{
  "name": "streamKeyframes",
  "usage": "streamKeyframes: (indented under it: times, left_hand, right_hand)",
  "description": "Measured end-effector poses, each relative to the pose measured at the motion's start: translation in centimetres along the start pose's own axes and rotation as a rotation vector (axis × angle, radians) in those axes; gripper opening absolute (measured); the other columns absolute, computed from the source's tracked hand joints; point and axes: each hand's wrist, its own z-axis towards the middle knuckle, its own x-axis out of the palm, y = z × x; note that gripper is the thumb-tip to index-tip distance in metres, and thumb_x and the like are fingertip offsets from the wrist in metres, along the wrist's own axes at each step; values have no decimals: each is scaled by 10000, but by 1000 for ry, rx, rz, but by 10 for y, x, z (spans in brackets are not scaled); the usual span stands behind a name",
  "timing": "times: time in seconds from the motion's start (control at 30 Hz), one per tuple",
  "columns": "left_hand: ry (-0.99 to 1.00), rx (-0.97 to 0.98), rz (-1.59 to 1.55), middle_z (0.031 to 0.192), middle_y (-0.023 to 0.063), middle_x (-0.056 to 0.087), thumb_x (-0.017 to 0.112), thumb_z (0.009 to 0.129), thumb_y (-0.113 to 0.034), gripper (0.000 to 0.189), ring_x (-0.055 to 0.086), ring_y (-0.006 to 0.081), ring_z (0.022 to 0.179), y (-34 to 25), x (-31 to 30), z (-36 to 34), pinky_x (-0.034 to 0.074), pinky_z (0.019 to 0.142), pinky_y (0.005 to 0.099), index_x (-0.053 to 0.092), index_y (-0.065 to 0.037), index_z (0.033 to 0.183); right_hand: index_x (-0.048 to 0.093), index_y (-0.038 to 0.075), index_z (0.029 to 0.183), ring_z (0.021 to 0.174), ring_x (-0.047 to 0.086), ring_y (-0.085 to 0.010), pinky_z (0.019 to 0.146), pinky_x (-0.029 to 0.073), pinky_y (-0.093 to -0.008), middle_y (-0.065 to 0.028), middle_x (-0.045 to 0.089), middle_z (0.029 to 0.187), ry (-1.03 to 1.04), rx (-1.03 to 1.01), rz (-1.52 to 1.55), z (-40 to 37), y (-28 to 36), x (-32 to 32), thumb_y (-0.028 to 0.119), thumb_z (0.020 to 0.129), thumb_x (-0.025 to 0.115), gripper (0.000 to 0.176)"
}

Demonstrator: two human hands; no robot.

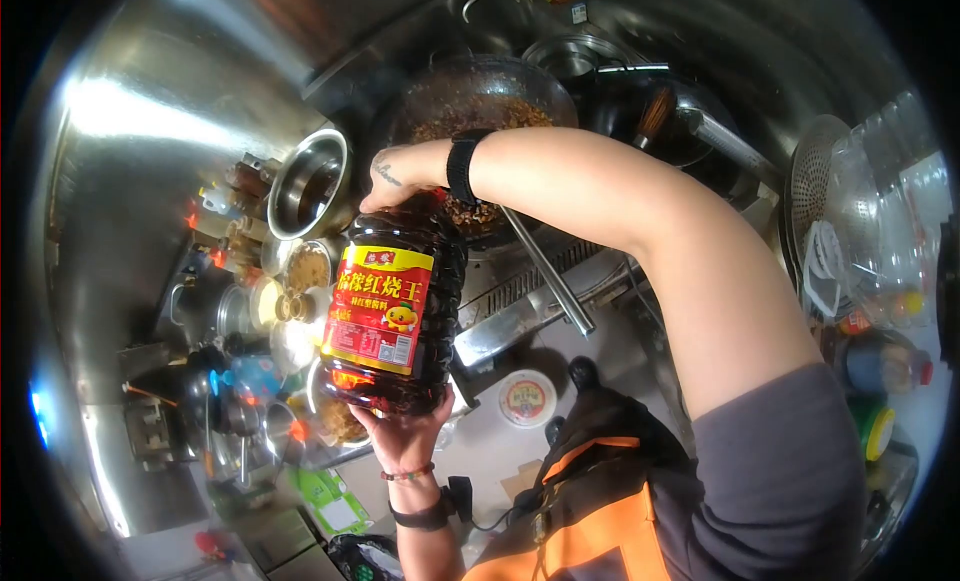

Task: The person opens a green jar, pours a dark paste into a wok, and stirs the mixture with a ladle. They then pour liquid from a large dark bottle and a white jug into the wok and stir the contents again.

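Note:
Between my hands is a large dark plastic jug of braising sauce [385,301] with a red and yellow label facing me. My right hand [392,179] reaches across and grips its top end, hiding the neck and mouth. My left hand [412,439] supports the base, palm under it and fingers spread along the bottom. Just beyond the jug sits a big wok [545,86] holding a dark red-brown, chili-like mixture [500,113], partly covered by my right forearm. A metal utensil handle [548,273] sticks out from the wok toward me. Whether sauce is flowing cannot be seen.
A steel pot [340,176] stands left of the wok, near several seasoning bowls [308,268]. On the right are a brush [655,116], a perforated strainer [815,171] and clear plastic containers [885,241]. A round tub [527,399] is on the floor.

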Motion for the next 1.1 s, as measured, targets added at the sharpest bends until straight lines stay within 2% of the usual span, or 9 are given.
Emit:
streamKeyframes:
  times: [0.07,0.23,0.3,0.37,0.5,0.57,0.9,0.97,1.1]
  left_hand:
    - [33,55,128,1408,100,401,543,775,-649,752,373,329,1277,0,-1,-5,307,988,576,396,-227,1380]
    - [62,89,140,1407,96,404,533,788,-640,726,369,329,1282,3,3,-13,299,993,590,393,-245,1380]
    - [87,93,155,1404,94,407,532,792,-635,721,368,328,1282,3,3,-17,296,996,592,392,-244,1380]
    - [64,81,70,1453,82,345,510,783,-673,728,340,342,1293,4,5,-19,296,968,621,393,-274,1381]
    - [73,101,114,1452,83,345,522,789,-655,730,342,339,1293,3,-1,-24,298,973,627,376,-269,1390]
    - [104,87,149,1408,89,406,533,804,-607,709,380,326,1273,3,-4,-26,297,1002,591,386,-231,1387]
    - [110,134,154,1395,100,417,556,804,-590,732,395,332,1261,10,-1,-34,294,1013,598,377,-191,1391]
    - [79,91,33,1436,96,362,513,806,-644,726,357,349,1281,11,2,-34,301,985,626,364,-249,1396]
    - [60,78,39,1437,97,361,516,808,-639,723,355,355,1281,14,1,-35,304,983,627,363,-249,1397]
  right_hand:
    - [699,46,965,881,646,-280,755,496,-391,-140,683,956,-6,27,-65,-1,6,-3,468,799,620,460]
    - [698,57,975,853,646,-269,737,497,-385,-134,682,959,10,3,-27,-11,14,-10,455,805,608,442]
    - [691,-24,874,737,627,-273,673,484,-383,-158,671,852,21,-10,16,-13,17,-11,433,800,645,465]
    - [689,-31,874,760,631,-272,686,485,-379,-158,673,847,-46,-29,30,-12,18,-7,426,800,646,465]
    - [686,-39,875,746,635,-276,672,489,-376,-158,676,847,-19,-41,1,-7,23,-5,424,794,652,471]
    - [685,-41,878,735,635,-277,663,491,-376,-159,676,849,11,-21,-17,-4,25,-3,424,792,655,474]
    - [698,-11,844,733,635,-280,659,494,-381,-151,677,841,17,-70,-45,2,31,0,458,800,626,477]
    - [699,-10,842,741,636,-281,664,494,-382,-150,678,845,39,-84,-56,0,31,-1,459,801,624,477]
    - [703,-8,845,761,639,-280,682,492,-380,-147,679,859,-10,-16,-51,-16,33,-7,447,805,625,463]
